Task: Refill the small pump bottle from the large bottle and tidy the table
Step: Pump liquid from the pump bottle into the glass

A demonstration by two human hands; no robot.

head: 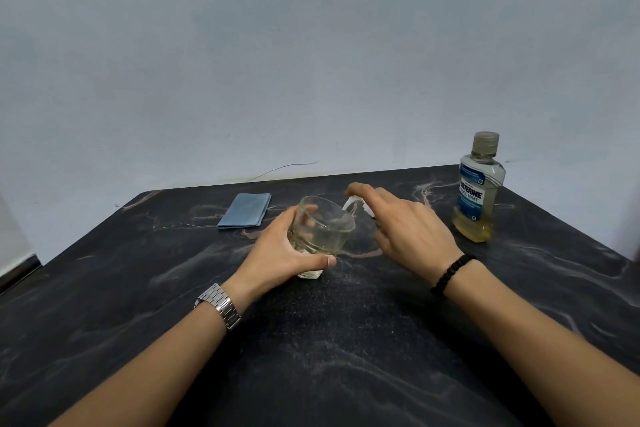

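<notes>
My left hand (277, 253) grips a clear glass tumbler (322, 229), tilted toward the right, with a little pale liquid at its bottom. My right hand (405, 229) is closed around the small pump bottle, whose body is hidden by the fingers. Only its white pump head (351, 202) shows, under my index finger, with the nozzle at the tumbler's rim. The large bottle (478, 191) stands upright at the right with its cap on. It has a blue label and is about a quarter full of yellowish liquid.
A folded blue cloth (246, 210) lies flat at the back left of the dark marbled table (311, 340). A pale wall runs behind the table's far edge. I wear a metal watch on my left wrist and a black bead bracelet on my right.
</notes>
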